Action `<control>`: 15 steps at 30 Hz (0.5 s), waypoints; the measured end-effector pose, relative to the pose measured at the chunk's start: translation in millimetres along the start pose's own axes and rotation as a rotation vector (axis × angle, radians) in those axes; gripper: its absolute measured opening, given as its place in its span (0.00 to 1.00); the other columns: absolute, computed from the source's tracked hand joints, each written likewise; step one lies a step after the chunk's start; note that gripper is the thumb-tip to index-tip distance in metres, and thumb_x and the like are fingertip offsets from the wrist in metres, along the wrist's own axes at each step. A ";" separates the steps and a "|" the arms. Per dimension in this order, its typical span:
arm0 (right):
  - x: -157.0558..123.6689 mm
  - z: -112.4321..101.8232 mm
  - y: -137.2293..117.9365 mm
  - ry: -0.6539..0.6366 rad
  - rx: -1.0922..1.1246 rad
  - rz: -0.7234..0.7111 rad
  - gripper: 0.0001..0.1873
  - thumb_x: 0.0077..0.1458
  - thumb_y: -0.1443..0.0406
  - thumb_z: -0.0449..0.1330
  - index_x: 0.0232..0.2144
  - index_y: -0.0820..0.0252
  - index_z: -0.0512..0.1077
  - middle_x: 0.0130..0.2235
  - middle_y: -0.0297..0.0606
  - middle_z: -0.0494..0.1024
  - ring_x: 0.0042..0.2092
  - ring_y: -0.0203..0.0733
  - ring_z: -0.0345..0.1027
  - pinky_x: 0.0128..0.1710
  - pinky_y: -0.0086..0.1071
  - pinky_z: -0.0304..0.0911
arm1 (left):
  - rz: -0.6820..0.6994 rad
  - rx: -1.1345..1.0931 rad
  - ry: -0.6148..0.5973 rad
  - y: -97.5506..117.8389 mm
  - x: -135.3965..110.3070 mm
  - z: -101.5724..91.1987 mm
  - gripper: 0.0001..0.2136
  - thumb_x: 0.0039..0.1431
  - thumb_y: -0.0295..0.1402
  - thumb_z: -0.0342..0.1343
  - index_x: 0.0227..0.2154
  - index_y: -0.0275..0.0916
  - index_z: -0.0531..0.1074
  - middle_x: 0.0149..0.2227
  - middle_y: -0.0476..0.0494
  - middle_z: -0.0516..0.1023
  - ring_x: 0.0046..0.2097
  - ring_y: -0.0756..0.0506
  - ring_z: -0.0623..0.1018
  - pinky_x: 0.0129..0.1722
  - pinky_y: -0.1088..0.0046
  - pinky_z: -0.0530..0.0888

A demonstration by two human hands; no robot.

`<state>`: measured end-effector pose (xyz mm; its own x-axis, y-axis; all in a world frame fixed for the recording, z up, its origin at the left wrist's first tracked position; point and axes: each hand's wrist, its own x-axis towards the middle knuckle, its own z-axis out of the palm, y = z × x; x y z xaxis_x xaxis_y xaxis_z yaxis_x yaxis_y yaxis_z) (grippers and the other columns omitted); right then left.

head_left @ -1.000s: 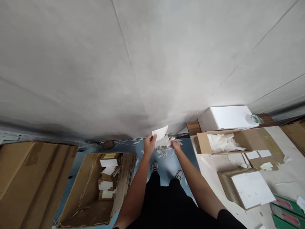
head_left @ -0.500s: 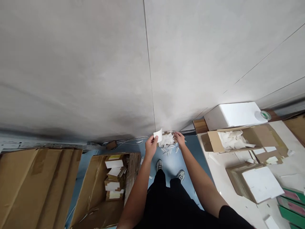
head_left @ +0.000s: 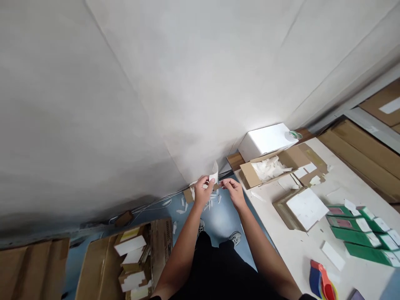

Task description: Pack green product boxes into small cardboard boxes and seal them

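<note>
My left hand (head_left: 202, 192) pinches a curled white sticker or paper slip (head_left: 215, 171) between thumb and fingers; its upper end stands up toward the wall. Close by on the right, my right hand (head_left: 234, 192) has thumb and forefinger pressed together near the slip's edge. What those fingertips hold, if anything, is too small to make out. Below both hands, white paper scraps (head_left: 210, 204) lie on the blue floor, beside a small cardboard box (head_left: 188, 195) partly hidden by my left hand.
The white table (head_left: 261, 216) at right bears an open carton (head_left: 250, 175) of crumpled white paper, a white box (head_left: 265, 141), a stack with a white top (head_left: 308, 208), green boxes (head_left: 353, 236) and a red-blue tape dispenser (head_left: 323, 281). An open carton (head_left: 93, 266) of small boxes stands lower left.
My view has turned to the right, showing more of the table. My right hand has come closer to the slip, its fingers now pinched. The slip stands more upright and curled in my left hand.
</note>
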<state>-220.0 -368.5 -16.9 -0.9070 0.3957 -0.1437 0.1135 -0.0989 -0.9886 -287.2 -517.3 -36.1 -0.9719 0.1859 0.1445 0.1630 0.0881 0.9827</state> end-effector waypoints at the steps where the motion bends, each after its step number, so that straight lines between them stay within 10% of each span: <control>1: -4.0 -12.8 -7.3 0.010 0.013 -0.007 0.21 0.55 0.45 0.66 0.33 0.56 0.81 0.36 0.40 0.83 0.42 0.47 0.74 0.44 0.37 0.69 | 0.031 -0.001 -0.020 10.4 -2.2 14.4 0.13 0.63 0.45 0.60 0.36 0.41 0.80 0.37 0.43 0.79 0.40 0.44 0.77 0.41 0.71 0.73; 15: -59.7 -215.9 -37.8 0.392 0.415 -0.005 0.24 0.48 0.45 0.69 0.35 0.60 0.82 0.36 0.42 0.85 0.41 0.50 0.78 0.42 0.39 0.72 | 0.259 0.241 -0.326 71.4 -71.5 246.0 0.29 0.54 0.33 0.68 0.60 0.47 0.73 0.48 0.39 0.79 0.45 0.40 0.79 0.48 0.64 0.75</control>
<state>-82.7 -191.3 19.4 -0.6800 0.6985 -0.2229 -0.1310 -0.4148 -0.9004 -164.3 -283.6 -4.8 -0.7963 0.5256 0.2994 0.4650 0.2153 0.8587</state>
